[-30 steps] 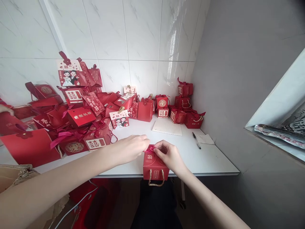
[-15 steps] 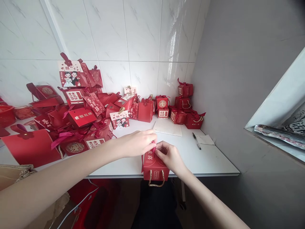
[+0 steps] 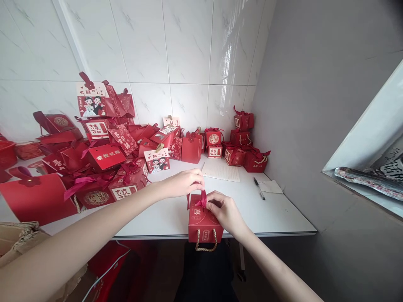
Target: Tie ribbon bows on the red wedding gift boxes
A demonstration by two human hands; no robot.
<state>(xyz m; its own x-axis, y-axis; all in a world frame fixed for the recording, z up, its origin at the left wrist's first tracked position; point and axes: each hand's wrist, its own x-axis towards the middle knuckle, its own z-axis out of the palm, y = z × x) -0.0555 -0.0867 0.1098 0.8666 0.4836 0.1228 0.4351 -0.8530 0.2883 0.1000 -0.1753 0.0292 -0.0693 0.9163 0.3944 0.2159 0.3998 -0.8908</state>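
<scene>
A red gift box (image 3: 201, 224) with gold lettering stands at the front edge of the white table, a gold rope handle (image 3: 206, 248) hanging from its near side. On its top lies a knotted dark-red ribbon (image 3: 203, 199). Above the box, my left hand (image 3: 189, 183) pinches one end of the ribbon and holds it upward. Low at the knot, my right hand (image 3: 222, 206) has thumb and forefinger closed on the ribbon, close to the box's top. The fingers partly hide the knot.
A heap of red gift boxes (image 3: 107, 157) fills the table's left side. More stacked boxes (image 3: 244, 136) stand at the back right by the grey wall. A lined sheet (image 3: 222, 171), a pen (image 3: 259, 188) and a paper scrap (image 3: 270, 186) lie on the table (image 3: 157, 218).
My left hand has risen slightly and drawn the ribbon end up, so a taut length now shows above the knot. My right hand stays close to the knot.
</scene>
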